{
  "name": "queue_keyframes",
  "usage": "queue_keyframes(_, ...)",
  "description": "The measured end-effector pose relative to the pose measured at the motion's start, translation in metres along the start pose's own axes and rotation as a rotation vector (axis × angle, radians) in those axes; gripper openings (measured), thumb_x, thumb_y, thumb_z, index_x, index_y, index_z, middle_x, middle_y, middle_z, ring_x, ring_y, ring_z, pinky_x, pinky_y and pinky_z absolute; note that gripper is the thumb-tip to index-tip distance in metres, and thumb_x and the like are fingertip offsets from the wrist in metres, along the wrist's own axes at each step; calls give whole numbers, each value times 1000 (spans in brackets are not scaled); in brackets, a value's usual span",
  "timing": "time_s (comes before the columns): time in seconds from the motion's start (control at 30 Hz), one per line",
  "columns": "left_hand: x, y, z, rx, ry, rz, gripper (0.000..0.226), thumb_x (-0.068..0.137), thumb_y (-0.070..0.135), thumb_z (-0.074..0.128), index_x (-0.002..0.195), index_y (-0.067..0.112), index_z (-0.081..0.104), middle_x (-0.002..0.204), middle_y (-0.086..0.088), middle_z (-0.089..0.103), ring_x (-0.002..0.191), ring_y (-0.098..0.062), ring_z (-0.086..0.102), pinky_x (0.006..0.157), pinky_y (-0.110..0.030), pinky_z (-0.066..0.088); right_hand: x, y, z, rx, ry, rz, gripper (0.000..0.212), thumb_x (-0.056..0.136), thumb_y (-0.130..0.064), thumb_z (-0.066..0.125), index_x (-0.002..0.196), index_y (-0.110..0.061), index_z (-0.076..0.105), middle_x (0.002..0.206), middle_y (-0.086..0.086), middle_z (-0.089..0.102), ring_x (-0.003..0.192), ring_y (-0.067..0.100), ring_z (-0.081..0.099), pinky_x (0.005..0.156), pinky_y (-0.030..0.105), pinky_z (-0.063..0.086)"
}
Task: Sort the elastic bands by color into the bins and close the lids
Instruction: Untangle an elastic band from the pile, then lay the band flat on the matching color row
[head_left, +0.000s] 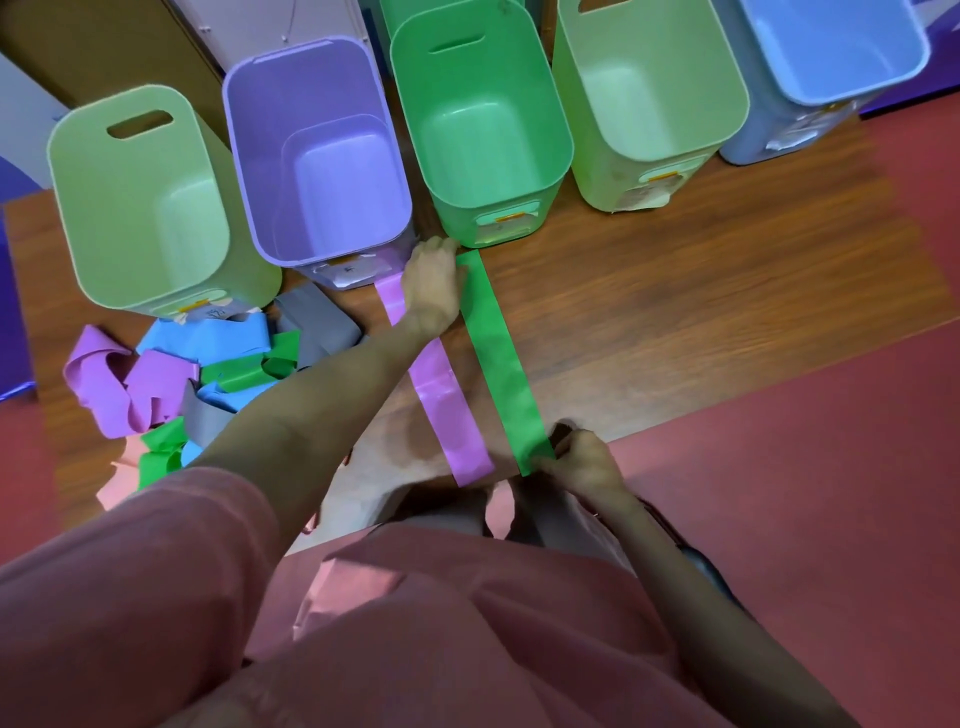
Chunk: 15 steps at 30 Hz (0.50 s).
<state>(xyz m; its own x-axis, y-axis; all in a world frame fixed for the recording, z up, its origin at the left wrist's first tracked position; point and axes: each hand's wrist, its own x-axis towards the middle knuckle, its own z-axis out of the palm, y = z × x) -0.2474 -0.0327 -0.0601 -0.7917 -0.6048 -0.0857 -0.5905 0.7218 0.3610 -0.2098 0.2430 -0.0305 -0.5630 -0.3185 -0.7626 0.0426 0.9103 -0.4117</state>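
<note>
— While the green band (506, 364) lies stretched flat along the wooden table (701, 291), where are the hands?

— One at each end. The left hand (434, 288) reaches up to the centre of the frame and rests on the band's far end, just below the bright green bin (483, 124); its fingers lie over the strip, though I cannot tell how tightly they hold it. The right hand (582, 462) sits lower, right of centre, and pinches the near end between thumb and fingertips at the table's edge.

— And the pink-purple strip?

— A purple band (441, 384) lies flat just left of the green one, parallel to it, passing under the left wrist. Its far end stops near the purple bin (317, 150).

— What else stands along the top?

— Five open bins in a row: a pale green bin (140, 202) at upper left, then the purple, the bright green, another pale green bin (649, 104), and a blue bin (831, 47) at upper right. None of them shows a band inside.

— The unsorted ones?

— A pile of bands (208, 374) at the left of the frame, below the first pale green bin: purple, blue, green and grey strips tangled together.

— Clothing?

— Pink sleeves (156, 561) fill the bottom of the frame.
</note>
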Motion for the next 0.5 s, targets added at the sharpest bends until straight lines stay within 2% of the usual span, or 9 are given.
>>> queue_keyframes(0.1,-15,-3,-4,-52,50,32,31,85,14,59,115,8,60,112,-13,60,105,-32,52,88,-40,45,-6,-8,-10,-311,46,-23,30,83,-40,61,106,-19,58,101,9,67,97,29,64,74,32,47)
queue_keyframes(0.2,-42,-8,-11,-151,103,1,30,85,15,57,113,5,59,110,-15,59,103,-33,52,86,-39,43,-8,-26,-16,-323,97,-185,32,86,-31,57,116,-21,53,105,9,67,99,31,63,77,34,48)
queue_keyframes(0.33,-88,-32,-26,-259,177,-40,24,84,13,57,105,3,62,99,-17,62,93,-35,56,80,-39,44,-6,-58,-11,-267,120,-354,26,88,-24,58,109,-9,55,101,16,67,95,35,62,74,37,47)
queue_keyframes(0.43,-113,-64,-40,-251,245,-151,20,81,15,56,96,5,63,93,-16,63,88,-35,56,76,-40,42,0,-81,4,-310,81,-438,17,87,-22,58,99,-10,56,96,15,67,92,35,62,72,37,47)
queue_keyframes(0.5,-123,-87,-53,-236,288,-231,21,81,18,55,94,4,64,91,-15,63,88,-35,56,75,-40,41,4,-94,17,-361,41,-501,15,87,-18,55,100,-11,55,96,14,67,92,34,62,73,37,47)
